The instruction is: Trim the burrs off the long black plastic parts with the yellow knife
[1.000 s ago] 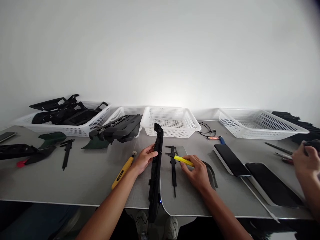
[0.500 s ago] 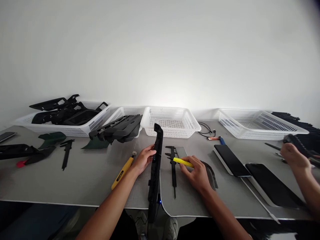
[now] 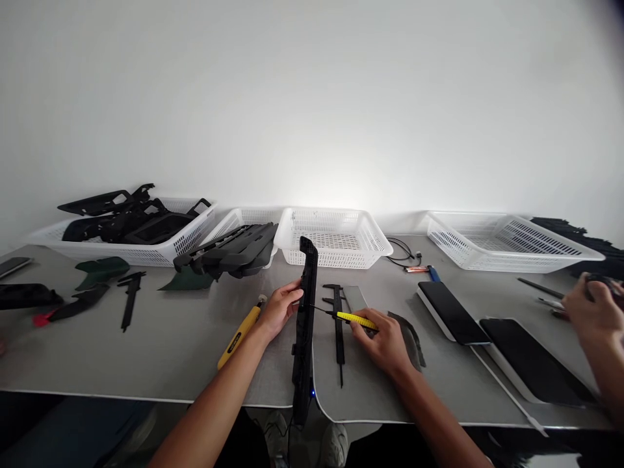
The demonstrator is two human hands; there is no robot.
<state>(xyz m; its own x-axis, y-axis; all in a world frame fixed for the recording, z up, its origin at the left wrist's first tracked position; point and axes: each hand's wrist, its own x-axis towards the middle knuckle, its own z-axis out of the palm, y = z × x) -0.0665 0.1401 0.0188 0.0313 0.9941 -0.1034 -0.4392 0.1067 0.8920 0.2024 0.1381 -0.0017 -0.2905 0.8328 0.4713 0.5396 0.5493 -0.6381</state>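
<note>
My left hand [image 3: 279,311] grips a long black plastic trim piece [image 3: 303,338], which stands on edge with its lower end past the table's front edge. Between the fingers of my right hand [image 3: 385,341] is a yellow-handled tool [image 3: 358,320]; its thin dark shaft points left, the tip at or close to the trim piece. I cannot tell whether they touch. Under the yellow handle lies a black caliper [image 3: 339,338]. A grey strip [image 3: 355,298] and a dark curved scrap [image 3: 409,335] are by my right hand. The yellow power tool [image 3: 240,337] rests left of my left forearm.
White baskets [image 3: 336,257] line the wall; the left one [image 3: 146,253] holds black parts. Grey panels [image 3: 234,250] are heaped on another. Two black-topped slabs [image 3: 453,312] lie to the right. Another person's hand [image 3: 592,312] holds a dark object at far right. A second caliper [image 3: 130,299] lies left.
The yellow tool's shaft now reaches toward the trim piece, which has shifted and tilted slightly. At far right, the other person's hand has moved right.
</note>
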